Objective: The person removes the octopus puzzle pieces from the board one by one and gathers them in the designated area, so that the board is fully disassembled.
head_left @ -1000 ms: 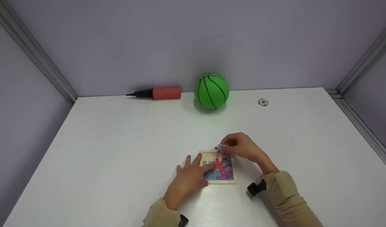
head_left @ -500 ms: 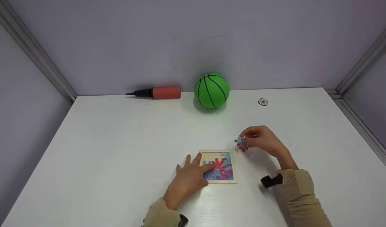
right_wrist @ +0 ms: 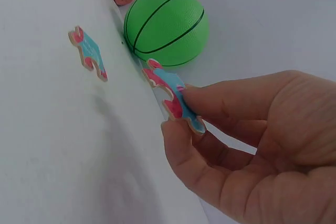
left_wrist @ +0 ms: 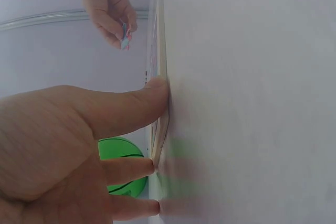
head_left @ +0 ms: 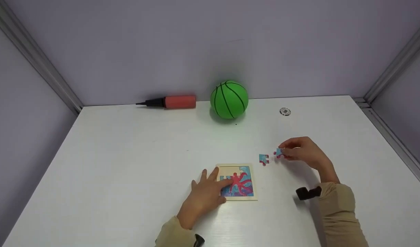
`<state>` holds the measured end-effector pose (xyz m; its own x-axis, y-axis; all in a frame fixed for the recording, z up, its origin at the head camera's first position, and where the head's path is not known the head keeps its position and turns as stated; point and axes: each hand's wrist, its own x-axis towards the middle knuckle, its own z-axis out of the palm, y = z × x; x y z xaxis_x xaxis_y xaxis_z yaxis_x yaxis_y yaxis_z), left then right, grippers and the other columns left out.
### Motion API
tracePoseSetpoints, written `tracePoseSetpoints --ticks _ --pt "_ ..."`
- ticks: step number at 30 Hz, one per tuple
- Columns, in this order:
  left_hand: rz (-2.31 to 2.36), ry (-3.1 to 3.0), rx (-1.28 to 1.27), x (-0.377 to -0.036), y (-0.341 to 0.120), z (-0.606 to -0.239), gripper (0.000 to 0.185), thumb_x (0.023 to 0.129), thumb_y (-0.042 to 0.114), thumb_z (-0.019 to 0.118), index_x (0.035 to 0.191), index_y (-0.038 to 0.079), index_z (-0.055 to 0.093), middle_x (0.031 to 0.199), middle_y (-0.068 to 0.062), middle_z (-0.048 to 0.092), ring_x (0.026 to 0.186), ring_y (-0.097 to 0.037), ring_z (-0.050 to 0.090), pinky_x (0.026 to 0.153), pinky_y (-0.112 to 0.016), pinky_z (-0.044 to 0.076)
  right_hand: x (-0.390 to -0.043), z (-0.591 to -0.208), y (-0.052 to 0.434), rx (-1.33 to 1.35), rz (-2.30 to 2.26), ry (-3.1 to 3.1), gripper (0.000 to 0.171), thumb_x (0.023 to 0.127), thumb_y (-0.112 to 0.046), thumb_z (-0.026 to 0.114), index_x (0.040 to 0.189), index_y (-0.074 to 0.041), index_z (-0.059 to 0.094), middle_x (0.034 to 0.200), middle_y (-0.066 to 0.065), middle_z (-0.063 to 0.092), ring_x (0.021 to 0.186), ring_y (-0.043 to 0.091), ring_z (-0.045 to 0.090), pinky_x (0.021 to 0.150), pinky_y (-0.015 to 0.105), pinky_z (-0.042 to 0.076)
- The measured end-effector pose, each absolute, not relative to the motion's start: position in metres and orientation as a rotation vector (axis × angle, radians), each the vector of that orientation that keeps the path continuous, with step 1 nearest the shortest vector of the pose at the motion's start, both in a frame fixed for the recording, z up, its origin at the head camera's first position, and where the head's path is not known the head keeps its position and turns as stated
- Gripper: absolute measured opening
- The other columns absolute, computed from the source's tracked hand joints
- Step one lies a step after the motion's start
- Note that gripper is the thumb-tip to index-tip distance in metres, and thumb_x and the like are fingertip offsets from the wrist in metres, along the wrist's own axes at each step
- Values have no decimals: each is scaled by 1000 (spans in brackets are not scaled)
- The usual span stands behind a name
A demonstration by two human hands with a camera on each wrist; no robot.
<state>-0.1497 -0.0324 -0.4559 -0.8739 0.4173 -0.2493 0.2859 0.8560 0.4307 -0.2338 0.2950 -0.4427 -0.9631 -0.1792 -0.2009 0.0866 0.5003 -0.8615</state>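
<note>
Right hand [head_left: 304, 152] now sits well to the right of the puzzle board [head_left: 238, 181], having drawn away from the board's far edge, where it was a second ago. Its thumb and fingers pinch one puzzle piece [right_wrist: 173, 96] just above the table [head_left: 127, 154]. A second loose piece [head_left: 263, 159] lies flat between that hand and the board (it was not on the table half a second ago). Left hand [head_left: 204, 195] stays put, fingers straight, pressing the board's left side. By my reading, pieces are coming out of the board, not going in.
</note>
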Motion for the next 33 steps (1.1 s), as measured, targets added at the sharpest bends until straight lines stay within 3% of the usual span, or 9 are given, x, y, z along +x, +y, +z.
tracePoseSetpoints --ticks 11,23,33 --pt "570 2689 525 -149 -34 -455 49 87 23 69 135 29 57 154 -13 29 139 -47 21 97 -72 26 -233 -448 307 33 -1388 2465 28 91 -10 65 112 8 64 99 12 57 83 16 59 74 26 54" --pt "576 2697 535 -150 -34 -456 51 87 22 70 135 29 55 155 -13 29 138 -48 21 97 -73 26 -234 -453 310 83 -1182 2660 24 89 -11 64 106 5 68 84 7 65 71 15 59 63 28 48" --pt "560 2699 538 -149 -34 -455 53 87 23 70 137 29 53 155 -13 28 139 -47 21 96 -73 26 -234 -452 308 110 -1118 2689 23 88 -14 66 104 2 69 88 8 67 73 16 58 63 30 47"
